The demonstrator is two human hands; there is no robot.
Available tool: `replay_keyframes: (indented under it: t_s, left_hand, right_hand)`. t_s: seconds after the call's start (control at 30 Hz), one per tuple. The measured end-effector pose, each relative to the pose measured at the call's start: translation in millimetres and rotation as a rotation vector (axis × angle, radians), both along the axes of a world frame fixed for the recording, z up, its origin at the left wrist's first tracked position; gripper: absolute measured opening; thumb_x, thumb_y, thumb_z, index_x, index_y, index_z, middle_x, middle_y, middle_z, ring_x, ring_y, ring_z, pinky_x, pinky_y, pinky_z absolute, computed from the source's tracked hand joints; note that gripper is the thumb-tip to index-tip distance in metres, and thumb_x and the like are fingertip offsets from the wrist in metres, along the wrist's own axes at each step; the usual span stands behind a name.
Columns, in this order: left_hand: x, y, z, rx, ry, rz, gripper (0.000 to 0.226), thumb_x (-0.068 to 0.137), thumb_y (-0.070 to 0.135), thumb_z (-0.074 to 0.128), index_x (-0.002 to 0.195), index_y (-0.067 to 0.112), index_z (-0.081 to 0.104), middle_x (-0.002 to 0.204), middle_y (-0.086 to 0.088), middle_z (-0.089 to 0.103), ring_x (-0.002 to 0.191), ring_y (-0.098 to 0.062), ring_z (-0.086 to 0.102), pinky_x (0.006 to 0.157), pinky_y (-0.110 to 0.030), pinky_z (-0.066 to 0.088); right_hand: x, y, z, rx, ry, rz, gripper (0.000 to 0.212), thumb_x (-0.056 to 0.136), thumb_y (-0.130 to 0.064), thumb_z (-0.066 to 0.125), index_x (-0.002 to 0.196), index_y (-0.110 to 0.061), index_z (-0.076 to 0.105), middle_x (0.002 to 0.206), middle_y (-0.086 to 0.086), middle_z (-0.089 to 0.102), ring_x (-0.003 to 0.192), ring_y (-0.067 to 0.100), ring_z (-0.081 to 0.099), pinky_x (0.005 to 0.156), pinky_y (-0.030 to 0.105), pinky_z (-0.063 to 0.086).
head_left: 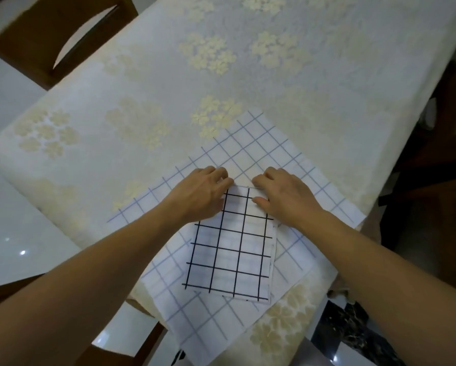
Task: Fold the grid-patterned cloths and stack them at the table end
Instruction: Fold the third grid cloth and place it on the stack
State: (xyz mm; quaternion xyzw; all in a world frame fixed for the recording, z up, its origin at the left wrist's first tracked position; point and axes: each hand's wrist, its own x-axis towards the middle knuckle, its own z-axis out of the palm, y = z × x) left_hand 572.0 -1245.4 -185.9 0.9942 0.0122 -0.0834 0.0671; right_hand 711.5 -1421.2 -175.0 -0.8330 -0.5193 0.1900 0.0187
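1. My left grip [203, 192] is curled at the far left corner of the black cloth [232, 249]. The fingers bend over its far edge and grasp it.
2. My right grip [283, 198] grasps the far right corner of the same cloth. The thumb lies flat on top and the fingers curl over the far edge.
3. The black cloth is white with a bold black grid. It is folded into a narrow rectangle and lies flat, with layered edges showing along its right side.
4. It rests on the blue cloth [261, 143], a larger white sheet with a thin blue grid. That sheet is spread flat and turned cornerwise, and its near corner hangs over the edge of the worktop [168, 62].
5. Both cloths lie at the near right part of the worktop, which has a cream cover with pale flower clusters.
6. A wooden chair [36, 35] stands beside the far left side of the worktop.
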Motion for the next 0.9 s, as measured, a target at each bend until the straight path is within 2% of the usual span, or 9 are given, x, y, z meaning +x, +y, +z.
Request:
replay_keyframes:
  t_s: [0.1,0.27,0.37,0.43,0.5,0.6,0.67,0.8,0.9]
  left_hand:
    - [5.2,3.6,-2.1,-0.011,-0.005,-0.021,0.048,0.091,0.026,0.061,0.134,0.008,0.051,0.124,-0.012,0.054,0.102,-0.026,0.055,0.085,-0.038,0.051]
    - [11.3,3.9,-5.4,-0.057,-0.057,-0.056,0.038,0.086,0.020,0.066,0.120,0.004,0.058,0.106,-0.012,0.058,0.086,-0.025,0.054,0.070,-0.038,0.051]
    - [15.3,3.2,-7.0,-0.074,-0.079,-0.060,0.036,0.084,0.021,0.068,0.115,0.005,0.060,0.101,-0.011,0.058,0.080,-0.024,0.053,0.065,-0.039,0.051]
    - [18.8,1.7,-6.7,-0.090,-0.079,-0.061,0.033,0.085,0.022,0.068,0.113,0.006,0.061,0.099,-0.009,0.057,0.079,-0.022,0.052,0.064,-0.038,0.050]
    - [23.2,0.8,-4.2,-0.114,-0.067,-0.064,0.030,0.085,0.023,0.068,0.111,0.008,0.062,0.097,-0.008,0.057,0.078,-0.021,0.051,0.064,-0.035,0.049]
    - [28.5,2.0,6.3,-0.137,-0.035,-0.071,0.025,0.089,0.020,0.066,0.111,0.008,0.064,0.095,-0.008,0.061,0.077,-0.022,0.055,0.063,-0.035,0.050]
    - [29.0,3.0,16.9,-0.148,-0.008,-0.053,0.023,0.093,0.021,0.061,0.112,0.008,0.065,0.095,-0.007,0.063,0.078,-0.023,0.059,0.062,-0.036,0.051]
    - [20.5,0.1,36.8,-0.154,-0.033,-0.046,0.021,0.098,0.018,0.054,0.112,0.010,0.067,0.089,-0.004,0.068,0.075,-0.023,0.064,0.060,-0.039,0.053]
    - [4.2,-11.1,48.7,-0.173,-0.057,-0.091,0.023,0.097,0.012,0.056,0.115,0.009,0.069,0.086,-0.003,0.070,0.071,-0.022,0.066,0.057,-0.036,0.053]
  right_hand:
    - [1.2,8.0,-5.1,-0.018,0.010,0.007,0.043,0.096,-0.044,0.058,0.131,-0.019,0.051,0.122,0.002,0.050,0.109,0.023,0.048,0.086,0.036,0.044]
    - [6.8,19.6,-8.1,-0.066,0.093,0.007,0.050,0.089,-0.052,0.064,0.123,-0.020,0.047,0.121,-0.001,0.053,0.110,0.021,0.049,0.095,0.038,0.041]
    - [13.8,24.5,-10.4,-0.130,0.165,0.011,0.044,0.089,-0.054,0.063,0.118,-0.023,0.050,0.115,-0.003,0.052,0.109,0.020,0.047,0.096,0.037,0.038]
    - [16.8,26.3,-10.7,-0.151,0.184,0.054,0.032,0.091,-0.052,0.061,0.108,-0.025,0.053,0.105,-0.003,0.047,0.107,0.021,0.047,0.092,0.037,0.037]
    - [18.3,27.5,-7.1,-0.134,0.238,0.071,0.022,0.092,-0.046,0.061,0.095,-0.029,0.046,0.098,-0.004,0.044,0.098,0.020,0.047,0.082,0.033,0.036]
    - [19.3,28.3,3.4,-0.071,0.366,0.034,0.014,0.096,-0.036,0.058,0.100,-0.032,0.046,0.100,-0.005,0.043,0.089,0.016,0.044,0.074,0.032,0.036]
    - [18.9,27.9,11.8,-0.035,0.351,0.035,0.014,0.099,-0.037,0.054,0.106,-0.026,0.049,0.101,-0.005,0.046,0.087,0.017,0.047,0.070,0.032,0.036]
    - [11.5,18.3,31.9,-0.032,0.217,0.054,0.020,0.102,-0.041,0.047,0.098,-0.023,0.039,0.086,0.000,0.053,0.074,0.024,0.054,0.060,0.035,0.039]
    - [-7.8,2.8,48.0,0.006,0.119,0.052,0.019,0.104,-0.041,0.043,0.106,-0.023,0.042,0.081,0.003,0.059,0.071,0.027,0.057,0.061,0.038,0.048]
